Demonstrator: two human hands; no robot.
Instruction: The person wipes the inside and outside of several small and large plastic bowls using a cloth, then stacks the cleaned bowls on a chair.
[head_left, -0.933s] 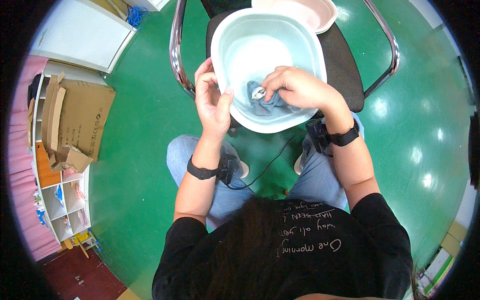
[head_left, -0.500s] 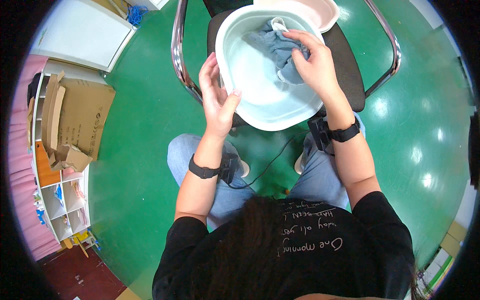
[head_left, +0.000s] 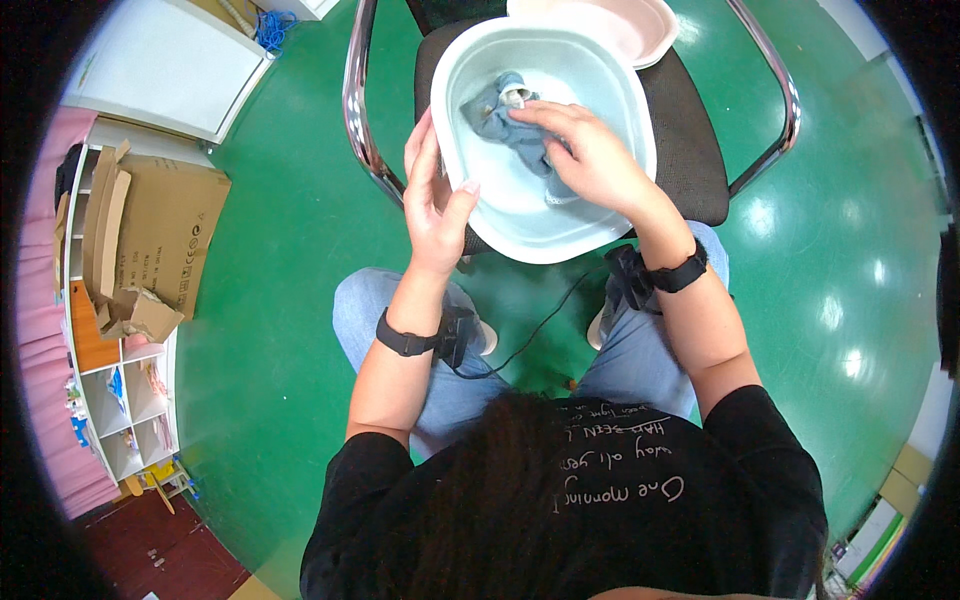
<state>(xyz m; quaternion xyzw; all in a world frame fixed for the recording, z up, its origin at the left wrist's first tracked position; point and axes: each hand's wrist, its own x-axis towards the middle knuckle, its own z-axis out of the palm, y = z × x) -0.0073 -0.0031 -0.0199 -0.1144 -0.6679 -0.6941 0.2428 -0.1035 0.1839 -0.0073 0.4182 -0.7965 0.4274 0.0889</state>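
A pale blue-white plastic basin (head_left: 545, 243) with water in it rests on the seat of a dark chair. In the water lies a crumpled blue-grey cloth (head_left: 492, 122) with a pale band along one edge. My right hand (head_left: 592, 160) reaches over the basin, fingers and thumb on the cloth; its fingertips are partly hidden by the folds. At the left side of the basin, my left hand (head_left: 436, 205) holds the wall, with the thumb at the rim and the fingers along the outside.
A pink-white basin (head_left: 640, 30) sits behind at the right, on the chair seat (head_left: 690, 150). Curved metal armrests (head_left: 357, 110) flank both basins. A thin black cable (head_left: 545, 330) hangs between my legs. A cardboard box (head_left: 170, 230) stands on shelving at far left.
My right hand has moved left within the basin, and the cloth has shifted left with it, lying lower in the water. The left hand keeps its place at the rim.
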